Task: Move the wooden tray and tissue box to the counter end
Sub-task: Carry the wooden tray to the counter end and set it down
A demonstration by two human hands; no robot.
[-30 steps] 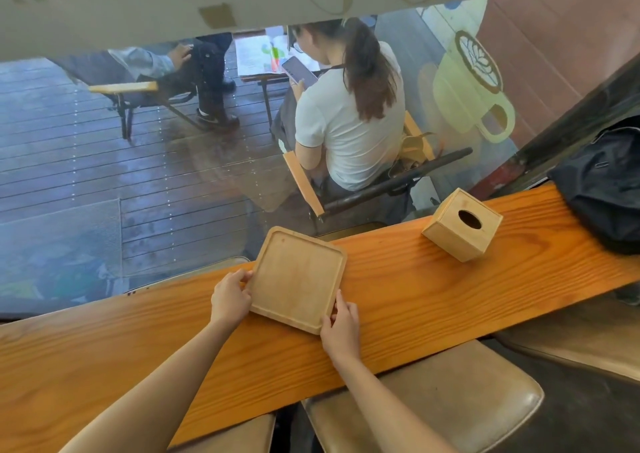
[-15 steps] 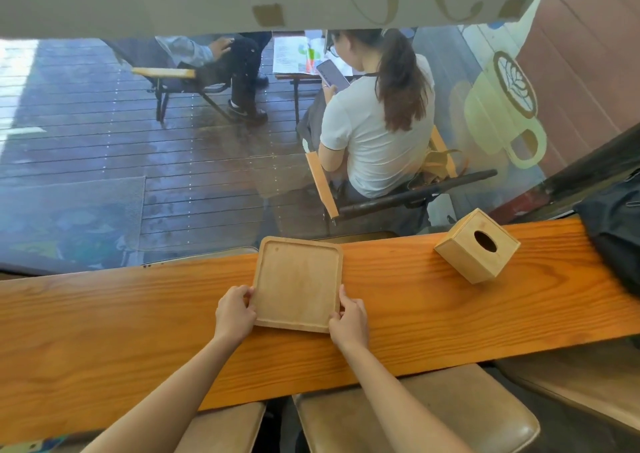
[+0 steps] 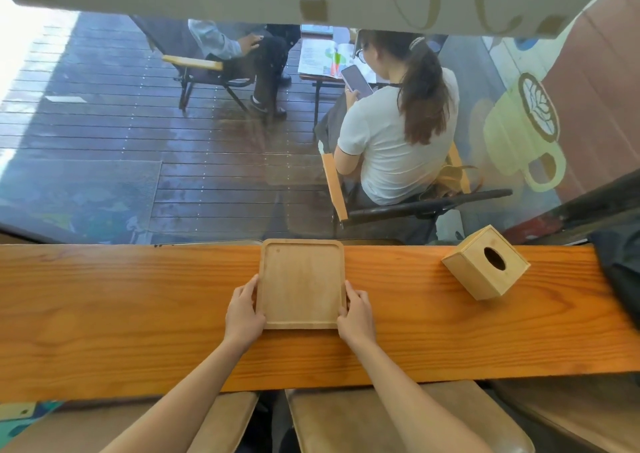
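Note:
A square wooden tray [image 3: 301, 281] lies flat and empty on the long orange wooden counter [image 3: 121, 314], near the middle. My left hand [image 3: 244, 314] grips its left edge near the front corner. My right hand [image 3: 356, 314] grips its right edge near the front corner. A cube-shaped wooden tissue box [image 3: 485, 267] with an oval hole on top stands to the right on the counter, turned at an angle, apart from both hands.
A black bag [image 3: 620, 276] lies on the counter's right end, just past the tissue box. Brown padded stools [image 3: 398, 418] sit below the front edge. Behind the counter is a window; outside, two people sit on chairs on a wooden deck.
The tray has been turned from a skewed angle to square with the counter edge, both hands still on its sides. The view has swung left; the tissue box has stayed put.

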